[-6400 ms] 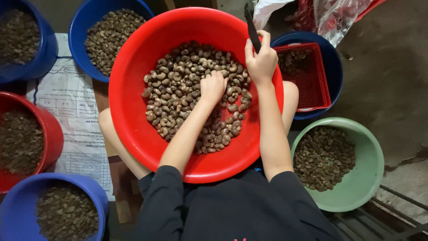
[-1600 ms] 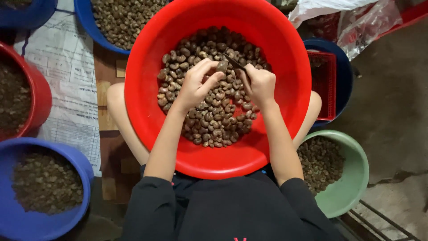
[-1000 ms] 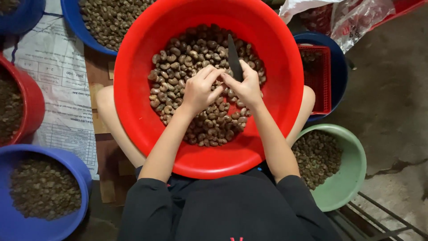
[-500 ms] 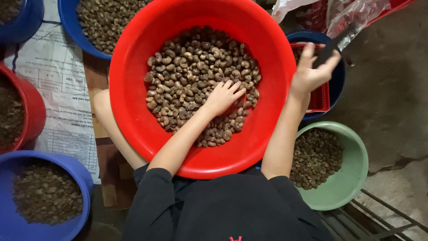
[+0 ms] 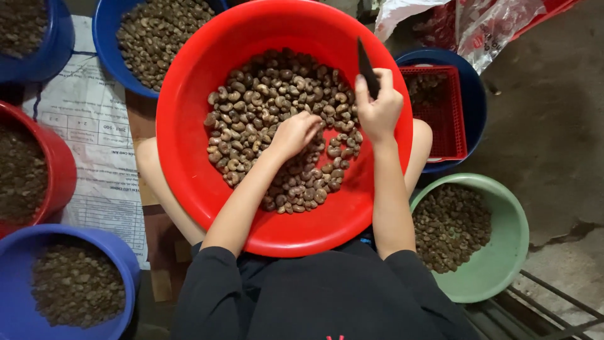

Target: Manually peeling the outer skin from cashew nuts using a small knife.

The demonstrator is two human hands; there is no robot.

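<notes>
Over a wide red plastic basin (image 5: 189, 157) resting on a seated person's lap, two bare hands work a heap of cashew nuts (image 5: 264, 107) still in their mottled brown shells. The left hand (image 5: 294, 133) lies knuckles-up on the middle of the heap, its fingers curled down together into the nuts; whether they have closed on one nut cannot be told from this angle. The right hand (image 5: 379, 110) hovers just beside it, above the basin's right side, fist clamped around the handle of a small dark knife (image 5: 367, 65) whose blade points up and away from the body. The nuts fill the centre and far half of the basin, while its near wall is bare red plastic.

More containers ring the basin. A pale green bowl (image 5: 513, 252) of darker nuts sits at the person's right, and beyond it a red mesh basket (image 5: 448, 119) nests inside a blue tub (image 5: 473, 94). On the far left a blue basin (image 5: 107, 38) holds more nuts; a red tub (image 5: 60, 167) and a blue tub (image 5: 126, 264) of dark pieces stand on the left over a printed sack (image 5: 94, 145). Crumpled plastic bags (image 5: 478, 25) lie on the concrete floor (image 5: 553, 126) at upper right.
</notes>
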